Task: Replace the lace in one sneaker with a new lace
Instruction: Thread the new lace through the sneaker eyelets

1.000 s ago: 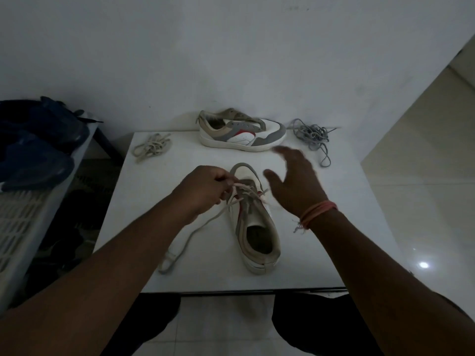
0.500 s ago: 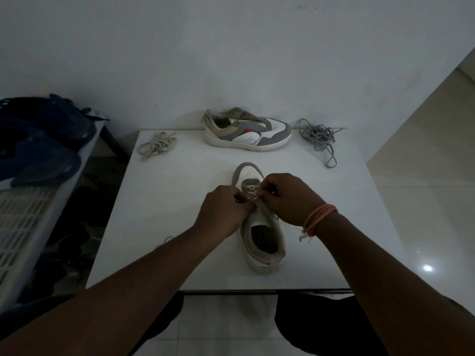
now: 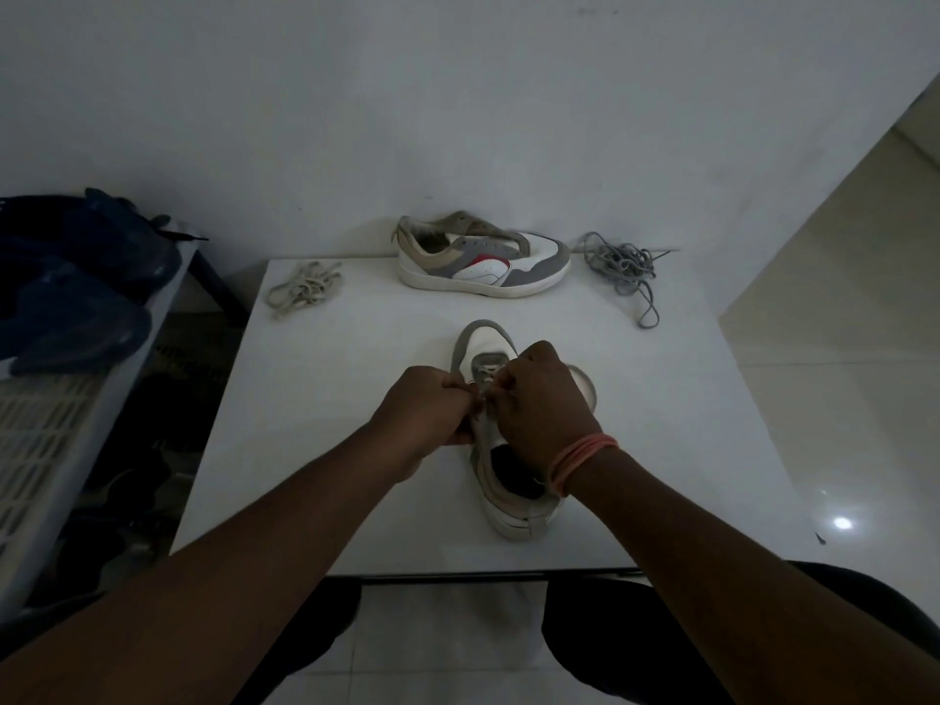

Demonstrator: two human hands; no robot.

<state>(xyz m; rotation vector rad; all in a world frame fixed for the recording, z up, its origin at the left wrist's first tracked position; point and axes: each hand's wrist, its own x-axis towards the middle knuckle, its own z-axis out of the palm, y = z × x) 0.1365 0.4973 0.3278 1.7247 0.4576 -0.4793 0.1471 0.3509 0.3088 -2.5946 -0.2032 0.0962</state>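
Both hands' grips, left hand (image 3: 424, 412) and right hand (image 3: 541, 399), pinch the lace (image 3: 486, 376) mid-table (image 3: 325, 450).

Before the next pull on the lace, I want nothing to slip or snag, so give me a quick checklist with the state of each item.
1. Near sneaker flat on the table, toe pointing away: ok.
2. Left hand has a curled-finger grip at the eyelets: ok.
3. Right hand has the same grip there: ok.
4. Lace seated in the right eyelet: cannot tell, the hands hide it.
5. Beige lace bundle and grey lace bundle lie apart from the hands: ok.
6. Far sneaker out of the way at the table's back edge: ok.
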